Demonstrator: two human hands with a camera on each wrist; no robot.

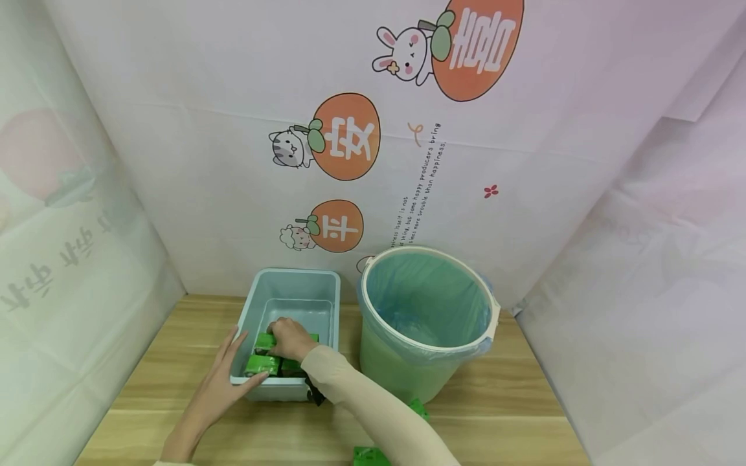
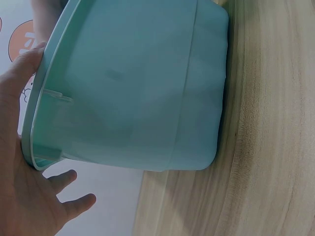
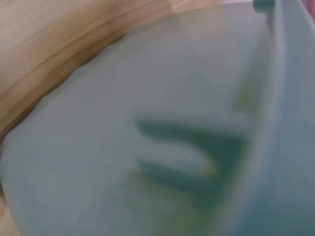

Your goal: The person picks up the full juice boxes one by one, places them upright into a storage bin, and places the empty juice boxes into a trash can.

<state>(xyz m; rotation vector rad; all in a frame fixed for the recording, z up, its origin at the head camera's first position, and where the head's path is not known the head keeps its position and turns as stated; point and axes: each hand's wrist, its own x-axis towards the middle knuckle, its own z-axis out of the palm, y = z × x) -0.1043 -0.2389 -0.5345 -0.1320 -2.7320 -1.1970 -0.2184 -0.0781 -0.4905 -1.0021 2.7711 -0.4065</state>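
A light blue plastic bin (image 1: 250, 317) stands on the wooden table, with several small green packets lying in its near half. My right hand (image 1: 293, 340) reaches down into it, its fingers curled at a green packet (image 1: 265, 341). Nearer the front wall lies another green packet (image 1: 261, 365). Spread at the bin's near left corner is my left hand (image 1: 220, 382), thumb along the front rim and fingers by the left side. In the left wrist view, the left hand (image 2: 24, 187) touches the rim. The right wrist view shows mostly the bin's blurred outer wall (image 3: 98, 108); the right hand is hidden there.
A tall round bucket (image 1: 396, 362), lined with a thin bluish bag, stands to the right of the bin. Green pieces (image 1: 370, 456) lie on the table (image 1: 495, 414) by the right forearm. White printed cloth (image 1: 233, 162) hangs behind and at both sides.
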